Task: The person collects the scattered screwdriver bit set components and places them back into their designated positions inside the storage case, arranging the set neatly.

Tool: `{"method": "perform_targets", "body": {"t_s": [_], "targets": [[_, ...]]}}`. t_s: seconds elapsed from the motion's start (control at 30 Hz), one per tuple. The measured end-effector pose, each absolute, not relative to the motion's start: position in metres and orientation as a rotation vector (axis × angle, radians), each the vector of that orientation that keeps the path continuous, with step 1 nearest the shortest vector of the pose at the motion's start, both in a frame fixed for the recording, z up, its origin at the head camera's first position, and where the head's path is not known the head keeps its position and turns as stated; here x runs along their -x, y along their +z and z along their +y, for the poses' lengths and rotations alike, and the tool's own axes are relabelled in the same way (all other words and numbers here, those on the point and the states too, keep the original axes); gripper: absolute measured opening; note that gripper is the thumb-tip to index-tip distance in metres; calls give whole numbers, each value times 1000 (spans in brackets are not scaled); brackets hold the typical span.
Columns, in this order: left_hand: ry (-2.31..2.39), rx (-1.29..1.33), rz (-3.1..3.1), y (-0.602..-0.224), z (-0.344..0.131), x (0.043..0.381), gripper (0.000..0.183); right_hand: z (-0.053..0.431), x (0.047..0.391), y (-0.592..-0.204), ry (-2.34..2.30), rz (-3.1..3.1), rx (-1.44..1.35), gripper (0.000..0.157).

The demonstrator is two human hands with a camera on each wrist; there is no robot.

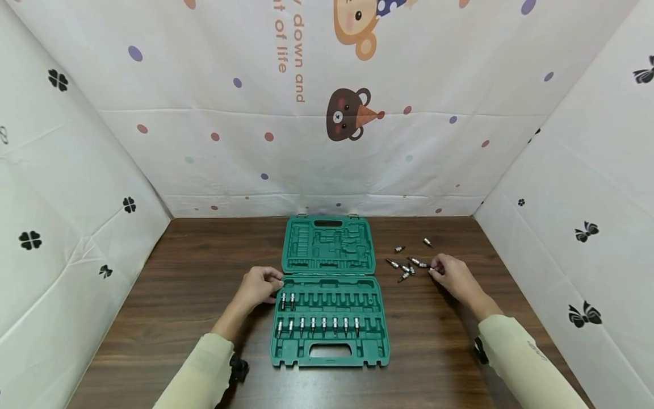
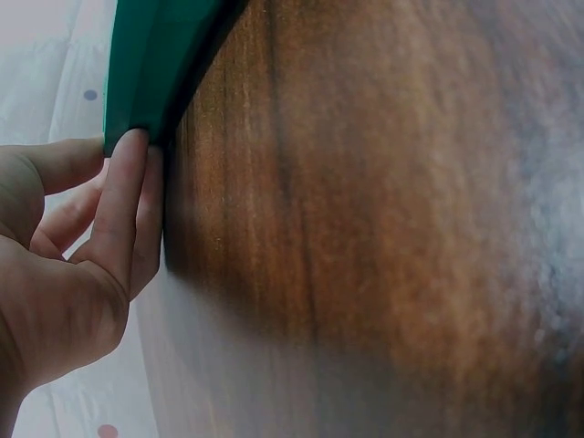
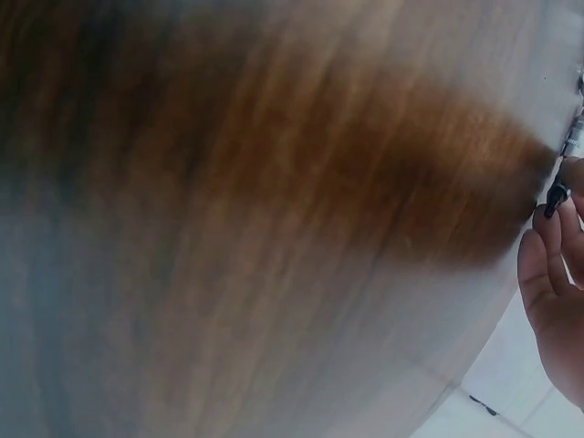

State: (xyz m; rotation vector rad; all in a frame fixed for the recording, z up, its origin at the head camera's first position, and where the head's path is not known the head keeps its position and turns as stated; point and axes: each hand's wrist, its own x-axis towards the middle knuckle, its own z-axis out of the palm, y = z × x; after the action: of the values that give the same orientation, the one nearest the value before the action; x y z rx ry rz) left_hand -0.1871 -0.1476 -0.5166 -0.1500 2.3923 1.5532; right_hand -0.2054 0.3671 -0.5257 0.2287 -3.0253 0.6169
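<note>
A green tool case (image 1: 329, 307) lies unfolded on the table, its lid half at the back. My left hand (image 1: 258, 285) holds the case's left edge near the hinge, thumb on the rim and fingers (image 2: 117, 205) against the side wall. Silver bit sockets (image 1: 324, 325) fill much of the front row in the case; two more sit at the left of the row behind. To the right, my right hand (image 1: 455, 277) pinches a bit socket (image 3: 557, 196) by its dark end, at the edge of a loose group of bit sockets (image 1: 405, 268).
Two stray bit sockets lie farther back, one bit socket (image 1: 427, 242) nearest the rear right. The brown wooden table (image 1: 204, 318) is bounded by a printed cloth wall (image 1: 306, 165) behind and white cloth at both sides.
</note>
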Motion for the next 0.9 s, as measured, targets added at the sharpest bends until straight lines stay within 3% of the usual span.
{"method": "perform_targets", "body": {"t_s": [0.5, 0.9], "targets": [[1559, 143, 2395, -517, -148, 187, 16, 363, 197, -519, 804, -2966, -198, 10], [1555, 153, 2393, -516, -147, 186, 15, 344, 192, -506, 1359, -2896, -198, 21]]}}
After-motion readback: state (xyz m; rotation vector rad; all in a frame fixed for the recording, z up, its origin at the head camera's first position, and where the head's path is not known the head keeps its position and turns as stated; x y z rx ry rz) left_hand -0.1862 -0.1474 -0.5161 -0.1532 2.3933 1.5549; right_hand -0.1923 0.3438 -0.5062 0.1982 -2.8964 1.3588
